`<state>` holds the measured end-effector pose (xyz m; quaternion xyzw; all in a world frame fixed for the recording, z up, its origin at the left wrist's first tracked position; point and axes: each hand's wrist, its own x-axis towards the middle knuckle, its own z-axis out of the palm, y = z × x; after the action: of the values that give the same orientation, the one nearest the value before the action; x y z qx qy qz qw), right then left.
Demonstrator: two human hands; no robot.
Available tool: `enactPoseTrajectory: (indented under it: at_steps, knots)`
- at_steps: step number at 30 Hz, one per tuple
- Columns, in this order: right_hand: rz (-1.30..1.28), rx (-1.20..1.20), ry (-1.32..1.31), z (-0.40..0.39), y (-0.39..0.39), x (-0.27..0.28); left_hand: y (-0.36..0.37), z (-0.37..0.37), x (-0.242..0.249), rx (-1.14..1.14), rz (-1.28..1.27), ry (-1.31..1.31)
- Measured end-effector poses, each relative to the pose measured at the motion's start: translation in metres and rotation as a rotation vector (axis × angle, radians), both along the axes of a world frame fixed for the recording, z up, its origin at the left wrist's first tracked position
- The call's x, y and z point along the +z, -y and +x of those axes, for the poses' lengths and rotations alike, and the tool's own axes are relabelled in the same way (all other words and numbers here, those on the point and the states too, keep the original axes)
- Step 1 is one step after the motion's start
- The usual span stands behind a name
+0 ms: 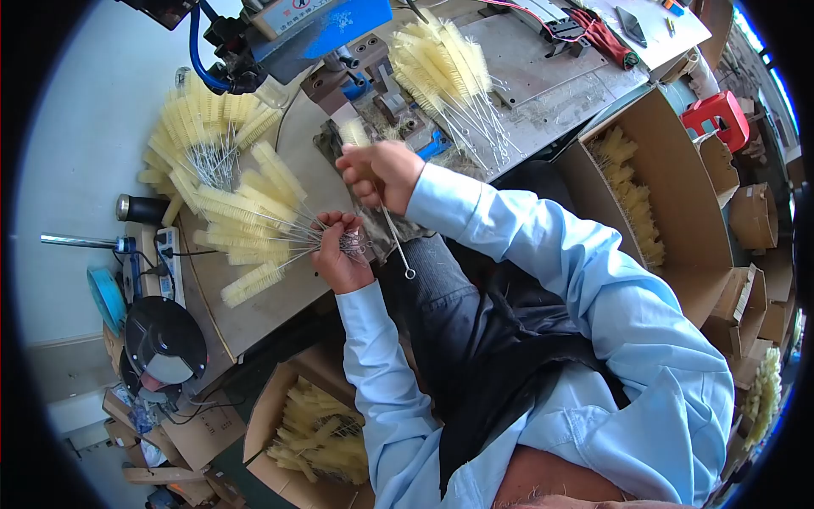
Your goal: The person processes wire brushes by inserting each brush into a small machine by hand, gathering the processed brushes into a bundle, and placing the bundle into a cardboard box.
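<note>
My left hand (pixel 342 254) is closed round the wire handles of several bottle brushes (pixel 254 216), whose pale yellow bristles fan out to the left over the table. Their looped wire ends stick out on the right side of the fist. Just above it, my right hand (pixel 381 174) grips a single bottle brush (pixel 354 131) by its bristle part. That brush's twisted wire hangs down past the hand and ends in a small ring over my lap. A machine fixture (pixel 394 109) with metal blocks and blue parts stands just beyond the right hand.
Brush piles lie on the table at the left (pixel 199 127) and at the back (pixel 441 64). A blue machine head (pixel 331 30) overhangs the table. Cardboard boxes of brushes stand below left (pixel 259 407) and at the right (pixel 678 170). A black round device (pixel 165 339) sits at the left edge.
</note>
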<state>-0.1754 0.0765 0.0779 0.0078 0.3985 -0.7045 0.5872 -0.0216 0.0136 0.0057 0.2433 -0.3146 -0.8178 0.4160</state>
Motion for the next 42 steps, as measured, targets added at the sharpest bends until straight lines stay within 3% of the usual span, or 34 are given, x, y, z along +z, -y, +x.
enactPoseTrajectory:
  at_steps: [5,9,11,13,19,35,38,42]
  knots:
    - [-0.068,-0.035,-0.091,-0.001,-0.021,-0.003,-0.003,-0.001,0.007,-0.014,0.001,0.021]
    - [-0.035,0.124,-0.163,-0.019,-0.023,-0.003,-0.007,-0.003,0.010,0.030,0.000,0.075]
    - [-0.050,0.307,0.022,-0.023,-0.017,-0.004,-0.007,-0.004,0.010,0.029,-0.016,0.086]
    - [-0.045,0.293,0.029,-0.016,-0.023,-0.004,-0.005,-0.003,0.008,0.026,-0.024,0.062]
    - [-0.160,-0.061,-0.139,-0.032,-0.065,-0.014,-0.008,-0.004,0.012,0.043,-0.022,0.087]
    - [-0.110,0.034,-0.006,-0.058,-0.066,-0.002,-0.008,-0.004,0.008,0.015,-0.077,0.084]
    - [-0.105,0.035,-0.057,-0.055,-0.071,0.002,-0.010,-0.004,0.010,0.062,-0.101,0.132]
    - [0.071,-0.081,-0.368,-0.072,-0.080,0.007,-0.006,0.001,0.008,0.083,0.013,0.006]
